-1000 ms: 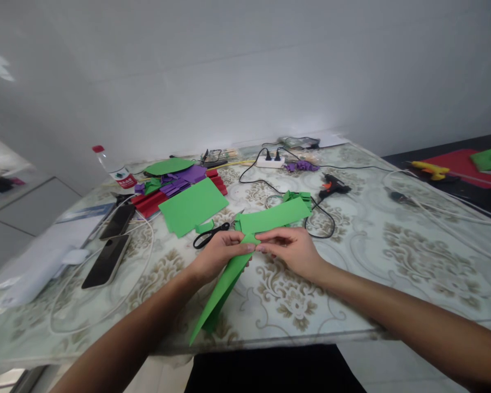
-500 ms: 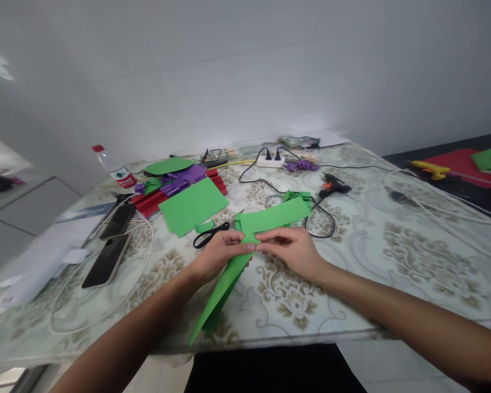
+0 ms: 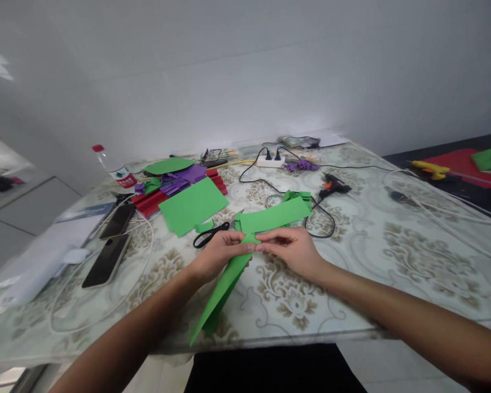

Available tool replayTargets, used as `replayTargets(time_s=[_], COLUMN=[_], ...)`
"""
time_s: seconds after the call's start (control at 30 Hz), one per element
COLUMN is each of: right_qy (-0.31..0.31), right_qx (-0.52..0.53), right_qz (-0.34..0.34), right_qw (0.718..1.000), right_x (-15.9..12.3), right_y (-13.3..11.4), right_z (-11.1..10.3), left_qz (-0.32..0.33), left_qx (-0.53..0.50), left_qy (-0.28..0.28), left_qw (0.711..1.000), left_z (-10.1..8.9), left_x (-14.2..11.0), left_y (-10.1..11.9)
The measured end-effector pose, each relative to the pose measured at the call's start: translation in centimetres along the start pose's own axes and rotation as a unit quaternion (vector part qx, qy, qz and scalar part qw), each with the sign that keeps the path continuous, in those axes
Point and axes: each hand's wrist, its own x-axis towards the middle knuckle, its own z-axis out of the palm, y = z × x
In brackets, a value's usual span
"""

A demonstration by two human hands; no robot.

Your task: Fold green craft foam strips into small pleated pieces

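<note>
A long green paper strip (image 3: 225,286) runs from the table's front edge up toward the middle, where it bends into a wider part (image 3: 276,214). My left hand (image 3: 215,254) and my right hand (image 3: 290,248) meet fingertip to fingertip at the bend, both pinching the green paper there. Black scissors (image 3: 209,234) lie just behind my left hand, beside a small green scrap (image 3: 204,226).
On the patterned table (image 3: 393,256): a green sheet (image 3: 192,206), red and purple paper pieces (image 3: 175,188), two phones (image 3: 106,259), a white cable, a bottle (image 3: 112,168), a power strip (image 3: 270,161), and a black glue gun (image 3: 333,186) with its cord.
</note>
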Motion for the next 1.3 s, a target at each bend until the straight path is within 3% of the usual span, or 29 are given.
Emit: replayTargets(time_s=[0.9,1.3], right_qy=[0.007,0.015], right_qx=[0.01,-0.012], right_qz=[0.007,-0.029], right_qw=[1.0,0.999], right_x=[-0.13,-0.12], right_y=[-0.43,-0.11], right_z=[0.03,-0.06], left_qz=[0.016,0.003], left_qx=[-0.003,-0.011], left_qy=[0.003,0.013], left_qw=[1.0,1.0], left_z=[-0.1,0.02], left_x=[-0.05,-0.13], left_y=[-0.09,-0.04])
